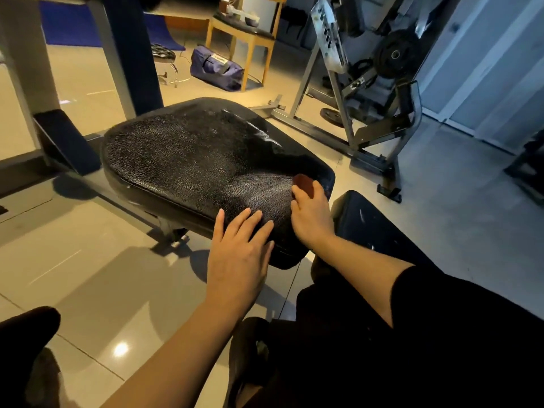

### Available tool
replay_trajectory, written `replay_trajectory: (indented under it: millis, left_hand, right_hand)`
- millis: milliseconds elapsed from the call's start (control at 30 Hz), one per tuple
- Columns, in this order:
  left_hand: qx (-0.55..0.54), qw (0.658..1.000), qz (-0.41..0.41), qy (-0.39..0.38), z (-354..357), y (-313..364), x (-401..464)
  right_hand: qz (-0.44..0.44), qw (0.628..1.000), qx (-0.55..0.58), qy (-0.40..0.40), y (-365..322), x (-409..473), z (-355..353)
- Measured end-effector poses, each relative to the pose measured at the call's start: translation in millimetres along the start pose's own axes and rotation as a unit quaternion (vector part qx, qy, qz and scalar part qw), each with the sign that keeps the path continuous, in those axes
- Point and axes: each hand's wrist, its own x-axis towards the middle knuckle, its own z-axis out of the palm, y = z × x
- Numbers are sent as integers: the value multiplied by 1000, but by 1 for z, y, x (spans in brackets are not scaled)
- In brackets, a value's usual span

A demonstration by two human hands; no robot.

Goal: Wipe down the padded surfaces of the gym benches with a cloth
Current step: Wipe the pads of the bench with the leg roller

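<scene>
Two bare forearms reach into view from below, each ending in a bare hand: the left hand (238,254) and the right hand (311,213). No rings, watch or gloves show. A black short sleeve (441,295) covers the right upper arm. Dark clothing (338,334) covers the lap below.

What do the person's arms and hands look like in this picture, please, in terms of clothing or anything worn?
Both hands, the left hand and the right hand, are bare, with no gloves, rings or watch visible. The forearms are uncovered. The right arm shows a short black sleeve ending near the elbow; the left arm's upper part is out of view.
</scene>
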Motion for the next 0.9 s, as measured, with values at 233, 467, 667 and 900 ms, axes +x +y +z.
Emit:
replay_trajectory:
  millis: [233, 467, 667, 900]
  left_hand:
    - [17, 1000, -23, 1, 5, 12, 4]
    - [-5, 999, 24, -44, -4, 10, 37]
    - [52, 988, 96, -108, 2, -1, 99]
    - [91, 970, 78, -210, 17, -10, 132]
  right_hand:
    - [-42, 999, 0, -21, 14, 14, -2]
    - [-77, 995, -27, -62, 6, -6, 2]
    - [-41, 998, -48, -27, 42, 52, -9]
    - [-74, 997, -4, -21, 39, 38, -5]
